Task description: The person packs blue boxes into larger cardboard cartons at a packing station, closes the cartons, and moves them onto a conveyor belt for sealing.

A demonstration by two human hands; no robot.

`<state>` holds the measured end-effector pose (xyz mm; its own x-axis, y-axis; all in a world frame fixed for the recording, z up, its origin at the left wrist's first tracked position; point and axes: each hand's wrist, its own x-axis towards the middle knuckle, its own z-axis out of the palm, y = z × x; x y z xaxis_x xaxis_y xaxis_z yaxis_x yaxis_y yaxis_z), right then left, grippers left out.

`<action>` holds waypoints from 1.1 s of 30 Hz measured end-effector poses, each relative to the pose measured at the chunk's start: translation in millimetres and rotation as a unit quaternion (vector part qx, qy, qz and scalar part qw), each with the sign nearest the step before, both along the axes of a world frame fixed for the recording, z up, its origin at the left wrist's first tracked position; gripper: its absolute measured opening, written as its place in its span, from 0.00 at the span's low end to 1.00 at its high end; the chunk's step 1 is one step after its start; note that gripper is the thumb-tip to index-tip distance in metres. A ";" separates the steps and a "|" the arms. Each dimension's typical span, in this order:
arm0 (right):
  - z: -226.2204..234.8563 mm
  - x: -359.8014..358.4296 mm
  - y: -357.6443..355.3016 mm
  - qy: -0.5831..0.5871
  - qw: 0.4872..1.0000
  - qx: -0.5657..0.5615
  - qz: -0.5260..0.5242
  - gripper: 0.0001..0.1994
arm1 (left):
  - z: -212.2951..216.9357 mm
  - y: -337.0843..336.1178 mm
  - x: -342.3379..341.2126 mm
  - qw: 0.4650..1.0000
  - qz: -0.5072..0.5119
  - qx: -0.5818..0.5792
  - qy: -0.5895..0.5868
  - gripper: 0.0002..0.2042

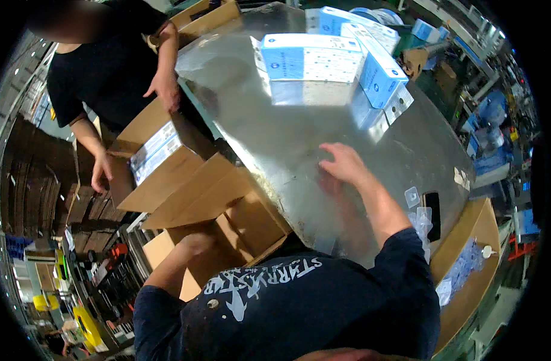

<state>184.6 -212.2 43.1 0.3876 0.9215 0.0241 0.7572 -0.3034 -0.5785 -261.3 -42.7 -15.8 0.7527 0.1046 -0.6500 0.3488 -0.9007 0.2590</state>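
Note:
Over the shiny metal table point(269, 144) my right hand point(343, 163) reaches forward, fingers apart, with nothing in it. Beyond it, blue-and-white boxes stand near the far side: a long one point(311, 58) lengthwise, another point(376, 66) at an angle beside it, and a third point(357, 24) behind. My left hand point(198, 242) is down in an open cardboard box point(194, 195) at the table's left edge. Its fingers are hidden inside the box, so I cannot tell whether it grips anything.
On the left a co-worker point(110, 75) has both hands by another open carton point(167, 174) holding blue-and-white boxes. A dark phone-like slab point(431, 216) and clear plastic pieces point(421, 222) lie at right. Beside them is a carton point(468, 240) of translucent bits. Flat cardboard stacks point(35, 180) stand far left.

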 end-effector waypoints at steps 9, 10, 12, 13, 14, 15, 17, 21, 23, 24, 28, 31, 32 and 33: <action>81.5 126.3 102.1 -0.222 0.973 0.012 -0.068 0.29 | 7.2 -38.7 201.8 0.947 0.003 0.096 -0.306 0.30; 84.3 146.2 117.3 -0.251 0.966 0.005 -0.070 0.30 | 4.6 -41.0 202.6 0.947 0.004 0.100 -0.306 0.30; 91.9 169.1 147.0 -0.295 0.946 -0.071 -0.117 0.30 | 0.3 -37.8 205.3 0.941 0.008 0.103 -0.323 0.30; 85.6 178.0 159.8 -0.344 0.925 -0.092 -0.134 0.31 | -0.8 -39.1 201.7 0.938 0.015 0.102 -0.332 0.30; 79.1 188.1 169.8 -0.393 0.900 -0.112 -0.152 0.31 | -3.0 -38.8 199.5 0.933 0.020 0.100 -0.344 0.29; 72.5 196.9 177.2 -0.442 0.871 -0.133 -0.170 0.32 | -4.4 -38.5 197.3 0.934 0.025 0.093 -0.343 0.29; 73.1 201.2 197.7 -0.402 0.890 -0.174 -0.130 0.33 | -5.6 -40.6 194.3 0.936 0.040 0.086 -0.340 0.28; 67.3 210.0 209.4 -0.281 0.930 -0.215 -0.095 0.35 | -13.8 -39.7 197.4 0.936 0.022 0.086 -0.342 0.30; 72.3 201.2 195.6 -0.246 0.951 -0.147 -0.119 0.35 | -7.3 -39.1 201.2 0.941 0.024 0.088 -0.325 0.30; 72.7 195.2 183.5 -0.271 0.943 -0.134 -0.141 0.37 | -13.8 -37.5 199.5 0.933 0.019 0.090 -0.347 0.30; 69.7 166.6 119.9 -0.287 0.939 -0.083 -0.168 0.35 | -14.4 -38.1 200.7 0.932 0.017 0.101 -0.347 0.31; 64.1 149.4 67.5 -0.235 0.957 -0.032 -0.167 0.30 | -8.6 -38.9 204.6 0.936 0.025 0.098 -0.336 0.32; 61.0 148.0 53.8 -0.226 0.960 -0.021 -0.162 0.28 | -8.5 -40.7 204.9 0.938 0.029 0.097 -0.332 0.32; 59.3 146.7 43.8 -0.216 0.964 -0.009 -0.155 0.27 | -11.1 -42.4 203.4 0.937 0.031 0.100 -0.334 0.32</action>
<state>331.3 -168.5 102.3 0.6021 0.7645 0.2303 0.7973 -0.5609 -0.2229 -57.9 -85.1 -26.9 0.9731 0.2302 0.0022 0.2213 -0.9383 0.2656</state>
